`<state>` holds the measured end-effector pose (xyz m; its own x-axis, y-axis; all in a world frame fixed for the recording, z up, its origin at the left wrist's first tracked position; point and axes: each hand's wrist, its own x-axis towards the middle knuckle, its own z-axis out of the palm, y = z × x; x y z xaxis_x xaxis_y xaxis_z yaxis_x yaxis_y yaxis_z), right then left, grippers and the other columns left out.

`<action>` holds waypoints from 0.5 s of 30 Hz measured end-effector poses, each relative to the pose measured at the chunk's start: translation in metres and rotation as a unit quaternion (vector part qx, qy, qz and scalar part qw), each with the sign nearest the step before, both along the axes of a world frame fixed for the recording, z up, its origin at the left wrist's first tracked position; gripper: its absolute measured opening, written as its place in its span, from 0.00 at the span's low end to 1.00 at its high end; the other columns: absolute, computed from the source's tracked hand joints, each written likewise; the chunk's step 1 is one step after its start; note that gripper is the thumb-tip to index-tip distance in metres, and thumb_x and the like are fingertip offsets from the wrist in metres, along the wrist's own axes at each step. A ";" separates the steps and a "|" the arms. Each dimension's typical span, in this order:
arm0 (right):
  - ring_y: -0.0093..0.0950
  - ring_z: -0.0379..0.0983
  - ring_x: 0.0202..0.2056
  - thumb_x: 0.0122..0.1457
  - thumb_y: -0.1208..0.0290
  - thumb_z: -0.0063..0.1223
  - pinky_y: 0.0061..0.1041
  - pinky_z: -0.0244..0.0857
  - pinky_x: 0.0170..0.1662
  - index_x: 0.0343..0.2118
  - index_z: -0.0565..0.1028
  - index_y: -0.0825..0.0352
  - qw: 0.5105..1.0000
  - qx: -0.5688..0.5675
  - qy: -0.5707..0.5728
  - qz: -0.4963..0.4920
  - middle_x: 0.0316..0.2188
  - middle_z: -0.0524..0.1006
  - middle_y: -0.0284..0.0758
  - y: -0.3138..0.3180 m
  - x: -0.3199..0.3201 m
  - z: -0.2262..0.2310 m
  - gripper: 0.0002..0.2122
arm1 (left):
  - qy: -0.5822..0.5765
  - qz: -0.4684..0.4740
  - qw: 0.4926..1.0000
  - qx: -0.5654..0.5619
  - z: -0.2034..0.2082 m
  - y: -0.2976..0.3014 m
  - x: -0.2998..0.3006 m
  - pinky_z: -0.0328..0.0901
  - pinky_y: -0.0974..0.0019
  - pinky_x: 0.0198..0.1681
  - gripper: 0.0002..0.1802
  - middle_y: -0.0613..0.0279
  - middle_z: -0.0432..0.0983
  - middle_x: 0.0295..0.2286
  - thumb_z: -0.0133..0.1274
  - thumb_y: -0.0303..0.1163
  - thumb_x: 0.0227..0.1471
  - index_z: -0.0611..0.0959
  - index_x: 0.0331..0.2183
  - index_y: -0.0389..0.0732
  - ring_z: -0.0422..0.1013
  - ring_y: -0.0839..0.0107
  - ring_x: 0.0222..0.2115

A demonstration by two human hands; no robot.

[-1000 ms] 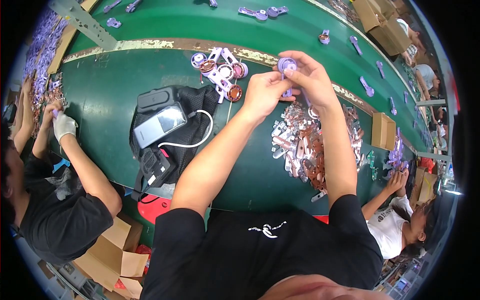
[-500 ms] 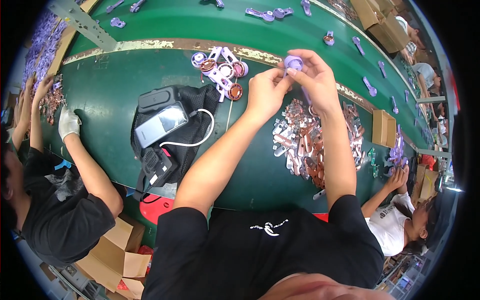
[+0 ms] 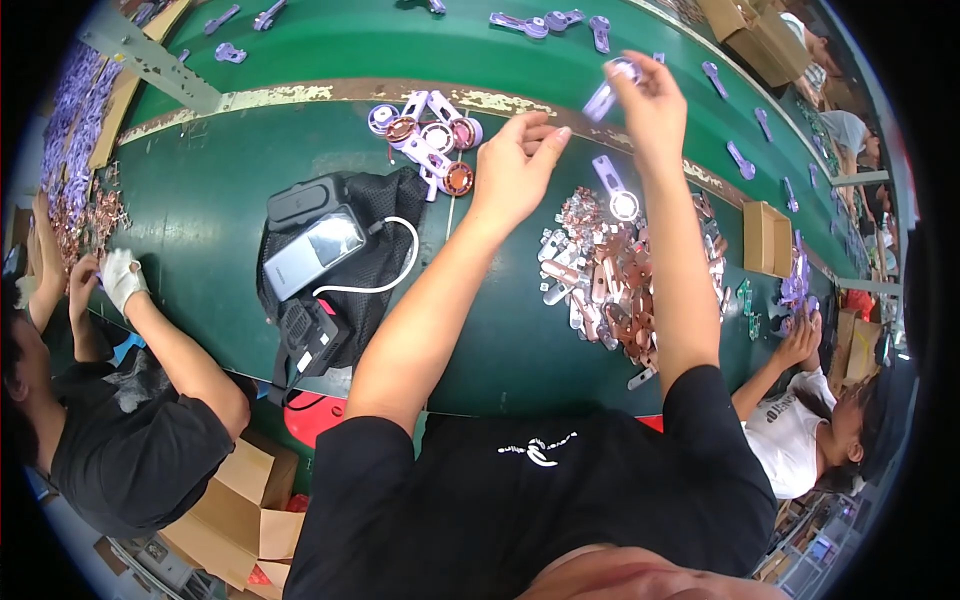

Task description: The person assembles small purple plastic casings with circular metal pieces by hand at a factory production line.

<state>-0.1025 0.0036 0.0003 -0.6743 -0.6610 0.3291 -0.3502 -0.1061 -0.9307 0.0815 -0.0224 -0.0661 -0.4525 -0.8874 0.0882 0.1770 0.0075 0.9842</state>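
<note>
My right hand [image 3: 657,115] is raised at the near edge of the green conveyor, fingers closed on a purple plastic part [image 3: 601,102] with a round head and a flat handle; motion blurs it slightly. My left hand [image 3: 515,168] hovers over the green table with nothing in it, thumb and fingers apart. Between my forearms, a second purple part with a white round centre [image 3: 624,206] lies at the top of a pile of small brown and silver pieces [image 3: 603,275]. Left of my left hand is a cluster of purple parts with copper-coloured rings [image 3: 425,145].
A black mesh bag [image 3: 392,200] with a silver phone-like device [image 3: 315,252] and white cable lies left of my forearm. More purple parts ride on the conveyor [image 3: 340,50]. A small cardboard box [image 3: 767,240] stands right. Co-workers sit on both sides, one wearing a white glove [image 3: 122,277].
My right hand has moved away from me, up over the conveyor edge, with the purple part. The left hand has let go of it and opened. The part on the pile is now uncovered.
</note>
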 end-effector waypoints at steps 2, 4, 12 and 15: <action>0.19 0.77 0.34 0.60 0.73 0.68 0.19 0.71 0.35 0.50 0.78 0.76 0.996 0.039 -0.013 -0.080 0.37 0.82 0.34 -0.007 -0.058 -0.016 0.18 | -0.073 -0.040 0.996 -0.037 0.004 -0.002 0.004 0.77 0.63 0.43 0.20 0.47 0.86 0.40 0.62 0.35 0.61 0.83 0.47 0.29 0.84 0.63 0.39; 0.22 0.80 0.36 0.61 0.73 0.66 0.20 0.72 0.37 0.53 0.77 0.78 0.990 0.092 -0.046 -0.093 0.39 0.82 0.36 0.004 -0.121 -0.042 0.20 | -0.087 -0.053 0.993 -0.058 0.008 0.005 -0.002 0.77 0.62 0.43 0.17 0.48 0.87 0.38 0.61 0.33 0.60 0.84 0.45 0.30 0.85 0.62 0.38; 0.27 0.81 0.38 0.59 0.71 0.66 0.27 0.73 0.46 0.42 0.83 0.71 0.944 0.297 0.141 0.000 0.35 0.85 0.40 0.107 -0.077 -0.013 0.12 | -0.129 -0.023 0.981 -0.142 0.010 0.006 0.006 0.76 0.61 0.40 0.12 0.50 0.86 0.34 0.61 0.32 0.59 0.85 0.40 0.33 0.84 0.61 0.34; 0.20 0.79 0.31 0.59 0.76 0.64 0.24 0.71 0.36 0.38 0.81 0.73 0.888 0.417 0.191 0.036 0.28 0.82 0.34 0.141 -0.061 0.001 0.07 | -0.139 -0.023 0.980 -0.141 0.009 0.007 0.004 0.76 0.61 0.39 0.12 0.50 0.85 0.33 0.61 0.33 0.59 0.85 0.40 0.34 0.84 0.61 0.34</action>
<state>-0.1634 0.1447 0.0013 -0.5642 -0.8197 -0.0987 -0.6781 0.5283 -0.5110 0.0854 -0.0153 -0.0570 -0.5332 -0.8232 0.1949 -0.0918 0.2854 0.9540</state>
